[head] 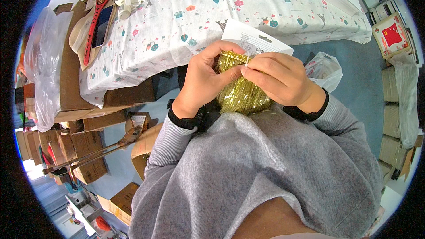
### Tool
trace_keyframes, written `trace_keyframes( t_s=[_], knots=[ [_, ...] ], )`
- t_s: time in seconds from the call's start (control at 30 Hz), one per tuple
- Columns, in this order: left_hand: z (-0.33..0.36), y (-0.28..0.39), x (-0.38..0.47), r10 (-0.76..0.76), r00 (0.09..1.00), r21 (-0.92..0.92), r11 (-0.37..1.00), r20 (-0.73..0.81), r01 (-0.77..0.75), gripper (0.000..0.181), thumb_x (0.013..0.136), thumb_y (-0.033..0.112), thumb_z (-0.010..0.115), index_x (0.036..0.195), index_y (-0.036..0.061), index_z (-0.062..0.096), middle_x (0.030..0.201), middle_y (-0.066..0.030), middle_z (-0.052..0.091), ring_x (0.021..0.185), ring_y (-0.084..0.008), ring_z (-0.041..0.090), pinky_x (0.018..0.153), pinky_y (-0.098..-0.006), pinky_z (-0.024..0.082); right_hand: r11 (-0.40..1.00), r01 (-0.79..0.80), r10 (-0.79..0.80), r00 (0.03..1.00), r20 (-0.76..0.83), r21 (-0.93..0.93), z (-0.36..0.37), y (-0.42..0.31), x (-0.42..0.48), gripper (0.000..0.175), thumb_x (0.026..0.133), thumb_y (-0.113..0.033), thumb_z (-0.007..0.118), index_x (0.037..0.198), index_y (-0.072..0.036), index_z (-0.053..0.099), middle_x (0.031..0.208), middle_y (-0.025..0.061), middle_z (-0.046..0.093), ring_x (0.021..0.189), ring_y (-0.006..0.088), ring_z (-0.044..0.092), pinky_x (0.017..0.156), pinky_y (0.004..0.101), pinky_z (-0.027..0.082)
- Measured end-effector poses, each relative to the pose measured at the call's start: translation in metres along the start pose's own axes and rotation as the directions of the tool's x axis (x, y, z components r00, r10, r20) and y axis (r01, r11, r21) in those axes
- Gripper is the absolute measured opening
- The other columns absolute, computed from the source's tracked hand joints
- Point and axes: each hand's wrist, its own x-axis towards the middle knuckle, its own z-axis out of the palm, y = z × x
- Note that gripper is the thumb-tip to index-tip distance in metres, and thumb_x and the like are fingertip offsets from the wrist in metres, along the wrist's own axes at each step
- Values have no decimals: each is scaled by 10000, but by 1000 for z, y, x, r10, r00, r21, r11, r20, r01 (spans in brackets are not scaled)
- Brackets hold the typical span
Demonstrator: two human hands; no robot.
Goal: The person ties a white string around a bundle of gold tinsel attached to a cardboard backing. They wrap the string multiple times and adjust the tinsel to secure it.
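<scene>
Gold metallic tinsel [245, 96] hangs in a bunch in front of my body, its top band against a white printed header card [265, 39] with a hanging slot. My left hand [207, 76] grips the tinsel's upper edge and the card between thumb and fingers. At the top of the bunch, the fingertips of my right hand [282, 76] pinch a thin white plastic tie [247, 60], close to my left thumb. The right fingers cover part of the card and the tinsel. Both wrists wear black bands.
A table with a patterned white cloth [186, 13] stands ahead; a red-handled brush [94, 30], a dark phone [103, 26] and a small white bottle [125, 11] lie at its left. Cardboard boxes [89, 152] are on the left floor, a plastic bag [327, 69] on the right.
</scene>
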Motion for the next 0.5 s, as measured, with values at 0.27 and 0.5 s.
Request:
trace_keyframes(
  t_s=[0.27,0.5],
  knots=[
    [0,-5,-2,-35,998,53,998,-53,38,232,847,-5,818,1047,45,710,922,38,694,744,-11,524,658,-191,445,1000,30,-30,999,-27,-1,4,1,-3,228,787,-99,687,984,15,686,996,95,659,845,237,691,702,329,592],
    [1,-11,-1,-52,995,75,995,-85,58,205,852,19,827,1024,50,720,902,46,696,708,4,499,619,-189,428,1000,-24,24,1000,-8,0,8,-3,-7,183,784,-87,741,928,-2,668,958,93,649,780,222,661,656,328,566]
  ],
)
